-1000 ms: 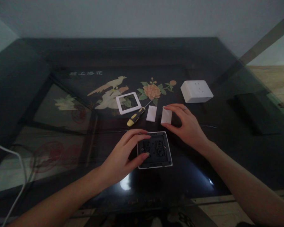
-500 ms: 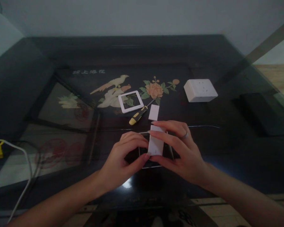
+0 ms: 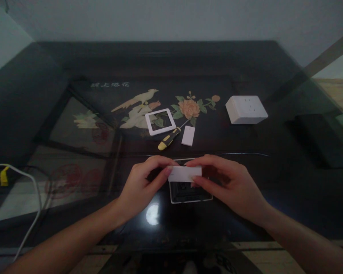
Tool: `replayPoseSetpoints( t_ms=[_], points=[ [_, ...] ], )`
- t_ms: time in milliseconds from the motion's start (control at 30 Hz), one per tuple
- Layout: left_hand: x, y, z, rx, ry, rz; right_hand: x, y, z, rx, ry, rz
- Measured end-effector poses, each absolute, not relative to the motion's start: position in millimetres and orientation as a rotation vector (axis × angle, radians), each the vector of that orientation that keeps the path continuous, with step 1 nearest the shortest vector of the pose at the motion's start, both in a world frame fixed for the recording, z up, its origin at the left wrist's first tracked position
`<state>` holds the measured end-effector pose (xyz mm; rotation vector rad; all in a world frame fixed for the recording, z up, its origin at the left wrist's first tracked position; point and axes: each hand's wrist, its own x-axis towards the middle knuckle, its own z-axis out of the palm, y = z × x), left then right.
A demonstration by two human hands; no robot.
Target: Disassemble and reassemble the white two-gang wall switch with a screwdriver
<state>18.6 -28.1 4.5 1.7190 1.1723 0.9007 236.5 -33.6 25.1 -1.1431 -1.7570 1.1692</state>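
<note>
Between both hands I hold a white rocker switch button point(image 3: 184, 174), turned lengthwise from left to right. My left hand point(image 3: 147, 182) pinches its left end with thumb and fingers, and my right hand point(image 3: 227, 182) grips the right end. Just below it lies a black switch base with a pale rim point(image 3: 190, 194), partly covered by the button and my hands. Farther back a second white rocker button point(image 3: 188, 136) lies on the table. Beside that are a yellow and black screwdriver point(image 3: 169, 139) and a square white frame point(image 3: 160, 121).
A white box-shaped socket unit point(image 3: 246, 109) stands at the back right. The table point(image 3: 108, 224) is dark and glossy, with a bird and flower picture. At the left runs a white cable point(image 3: 34, 186) with a yellow tag point(image 3: 4, 176). A dark flat object point(image 3: 317, 140) lies far right.
The held button has turned from upright in view to sideways, uncovering more of the switch base. My right fingers have shifted from along its length to its right end.
</note>
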Motion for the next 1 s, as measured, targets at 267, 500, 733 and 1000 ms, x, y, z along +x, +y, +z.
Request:
replayPoseSetpoints(
  t_ms=[267, 500, 733, 1000],
  points=[
    [15, -30, -4, 1.717, 0.983, 1.019, 237, -30, 20, -1.118, -1.281, 1.604],
    [14, -27, 6, 1.412, 0.809, 0.960, 244, -29, 30, -1.055, -1.607, 1.508],
    [15, -26, 10, 1.196, 0.811, 0.882, 250, -29, 27, -0.907, -1.941, 0.772],
    [15, -30, 5, 1.267, 0.747, 0.856, 247, -32, 17, -0.581, -2.303, 0.459]
  ],
)
